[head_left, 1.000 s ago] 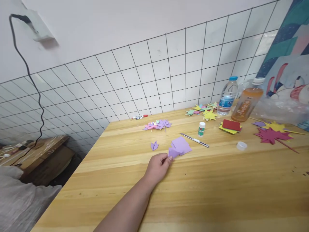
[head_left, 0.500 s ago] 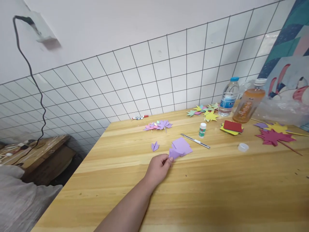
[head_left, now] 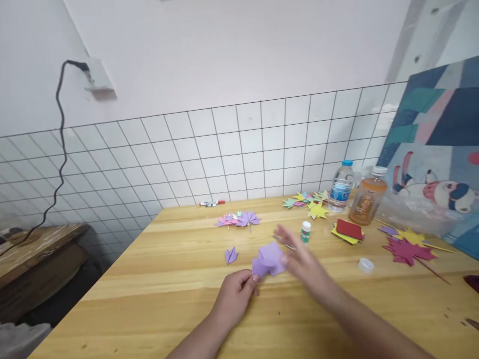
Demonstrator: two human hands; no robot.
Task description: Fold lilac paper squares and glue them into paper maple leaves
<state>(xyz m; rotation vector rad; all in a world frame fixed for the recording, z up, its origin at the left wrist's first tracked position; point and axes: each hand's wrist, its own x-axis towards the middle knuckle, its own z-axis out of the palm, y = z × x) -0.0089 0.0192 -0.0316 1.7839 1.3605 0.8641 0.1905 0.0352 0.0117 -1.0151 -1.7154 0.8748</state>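
Note:
Between the thumb and fingers of my left hand is the corner of a piece of purple paper. More purple paper lies against it on the table. My right hand, a little blurred, hovers at the right edge of that paper with its fingers apart and nothing in them. Partly hidden behind its fingers is a slim silver pen-like tool. A small folded purple piece rests to the left. Just beyond my right hand stands a glue bottle with a white top.
Paper leaves lie at the back, with more leaves to their right. A water bottle, an orange drink bottle, stacked coloured paper, a clear cap and a dark red leaf occupy the right side. Markers lie by the wall.
My right hand has come into view from the right and reached over beside the purple paper. My left hand still pinches the paper. The camera view has tilted and shifted.

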